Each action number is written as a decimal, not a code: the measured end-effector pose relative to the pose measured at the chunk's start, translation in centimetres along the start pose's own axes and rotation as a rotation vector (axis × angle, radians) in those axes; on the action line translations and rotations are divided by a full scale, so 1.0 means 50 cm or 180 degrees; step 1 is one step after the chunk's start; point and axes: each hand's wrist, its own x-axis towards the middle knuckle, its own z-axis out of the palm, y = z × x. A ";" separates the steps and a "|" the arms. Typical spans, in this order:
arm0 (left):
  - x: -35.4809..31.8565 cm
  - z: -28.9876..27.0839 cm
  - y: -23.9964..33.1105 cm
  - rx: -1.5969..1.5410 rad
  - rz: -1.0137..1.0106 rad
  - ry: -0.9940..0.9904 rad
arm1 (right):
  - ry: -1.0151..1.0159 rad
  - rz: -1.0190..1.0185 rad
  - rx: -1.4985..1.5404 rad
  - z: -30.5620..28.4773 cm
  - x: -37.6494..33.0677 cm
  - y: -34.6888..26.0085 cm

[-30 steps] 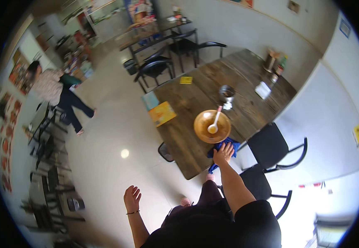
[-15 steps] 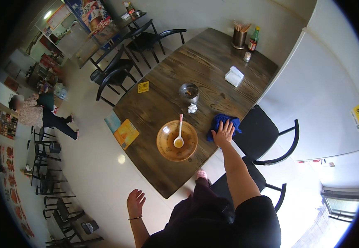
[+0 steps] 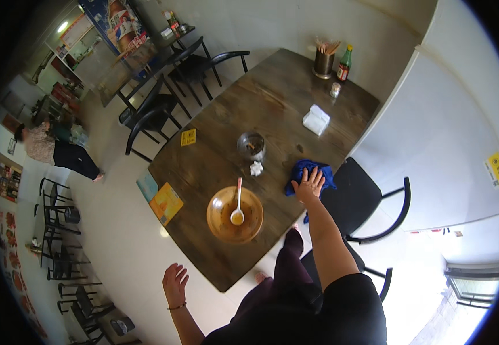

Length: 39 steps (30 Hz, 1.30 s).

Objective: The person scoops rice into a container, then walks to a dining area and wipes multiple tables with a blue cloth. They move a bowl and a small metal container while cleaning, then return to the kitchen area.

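My right hand (image 3: 311, 185) lies flat, fingers spread, on a crumpled blue cloth (image 3: 298, 170) at the right edge of the wooden table (image 3: 203, 161). Away from the table's near left side, my left hand (image 3: 174, 283) hangs in the air with its fingers apart and nothing in it. Between the two stands a wide orange-brown bowl (image 3: 218, 214) with some residue inside. A white spoon (image 3: 238, 208) leans in it, handle toward the far side. Beyond the bowl are a crumpled white tissue (image 3: 255, 168) and a round metal ashtray (image 3: 251, 146) with butts in it.
At the table's far end stand a metal chopstick holder (image 3: 323, 63), a green bottle (image 3: 345, 64), a small shaker (image 3: 335, 89) and a white tissue pack (image 3: 316, 119). Coloured cards (image 3: 166, 203) lie on the left edge. Black chairs (image 3: 353, 192) line the right side. A person (image 3: 59, 152) walks at left.
My view has shifted, so the table and bowl sit slightly lower and further left. My right hand stays spread on the cloth. The person at left has moved, and my legs have stepped.
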 end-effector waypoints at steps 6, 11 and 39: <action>0.046 0.048 -0.010 0.0010 -0.0282 0.0552 | 0.0154 -0.0023 -0.0054 -0.049 0.231 0.018; 0.123 0.201 0.080 0.0064 -0.0062 0.0603 | 0.0378 -0.0352 -0.0064 -0.083 0.405 0.013; 0.367 0.589 0.154 0.2473 0.0975 0.0108 | 0.1570 -0.0403 -0.0550 -0.095 0.614 0.442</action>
